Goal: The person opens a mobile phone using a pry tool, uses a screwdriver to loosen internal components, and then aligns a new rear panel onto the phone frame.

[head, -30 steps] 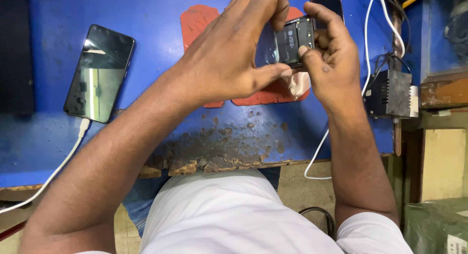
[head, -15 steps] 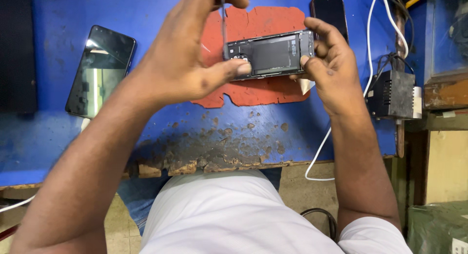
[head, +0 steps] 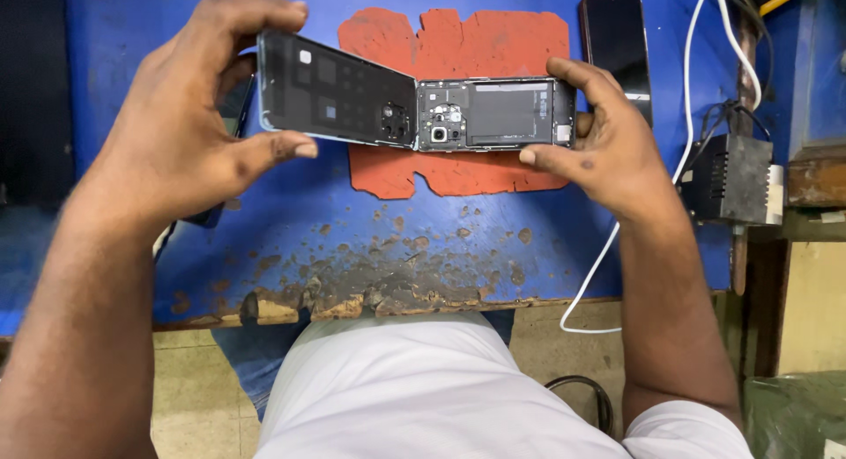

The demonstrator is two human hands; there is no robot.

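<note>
Opened phone body (head: 493, 114), internals up, is held above the orange mat (head: 458, 45), at about 12 o'clock from the person's torso. Right hand (head: 608, 146) is closed on its 3 o'clock end: thumb along the lower edge, fingers curled over the top corner. The battery and the camera module near the 9 o'clock end of the body are exposed.

Back cover (head: 339, 93), dark and glossy with a camera cut-out, is pinched in the left hand (head: 189, 107): thumb under the lower edge, fingers over the top. The cover meets the body at its 3 o'clock edge and swings away to 9 o'clock, like a hinge; I cannot tell whether the two are still joined there.

Further out: blue desk (head: 397, 239) with paint worn off along its near edge. A second dark phone (head: 617, 45) lies at 1 o'clock, just beside the mat. A black box-shaped unit (head: 727, 177) sits at 3 o'clock, with a white cable (head: 608, 256) running past the right wrist and off the desk edge.

Risks, as judged:
- Both parts are held in the air by edge grips only; a slip drops them onto the desk.
- If adhesive or a flex cable still links the two at the seam, swinging the cover wider could tear it.
- The right thumb is close to the exposed board; pressing there could harm it.
</note>
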